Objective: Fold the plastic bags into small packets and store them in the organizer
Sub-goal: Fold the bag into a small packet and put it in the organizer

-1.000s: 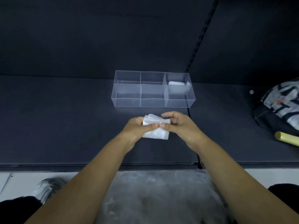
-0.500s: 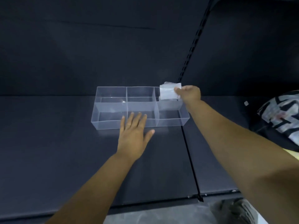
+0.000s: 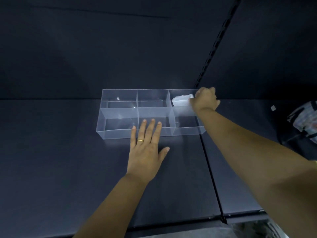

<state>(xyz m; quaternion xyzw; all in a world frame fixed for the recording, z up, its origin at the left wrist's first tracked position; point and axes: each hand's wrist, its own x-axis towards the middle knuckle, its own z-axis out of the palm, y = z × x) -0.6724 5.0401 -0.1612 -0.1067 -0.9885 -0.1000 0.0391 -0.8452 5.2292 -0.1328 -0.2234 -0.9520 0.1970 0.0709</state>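
A clear plastic organizer (image 3: 118, 133) with six compartments stands on the dark shelf. My right hand (image 3: 205, 100) reaches over its far right compartment, fingers closed on a white folded bag packet (image 3: 181, 100) that sits down inside that compartment. Whether another packet lies under it I cannot tell. My left hand (image 3: 145, 146) lies flat on the shelf with fingers spread, fingertips touching the organizer's near wall at the middle; a gold ring is on one finger.
A patterned bag (image 3: 305, 121) lies at the right edge of the shelf. A vertical slotted rail (image 3: 216, 42) runs up the back wall. Crumpled clear plastic (image 3: 257, 229) shows below the shelf's front edge at the lower right.
Both hands held the packet in front of the organizer; my right hand carried it to the far right compartment and lowered it in, while my left hand went flat against the organizer's front.
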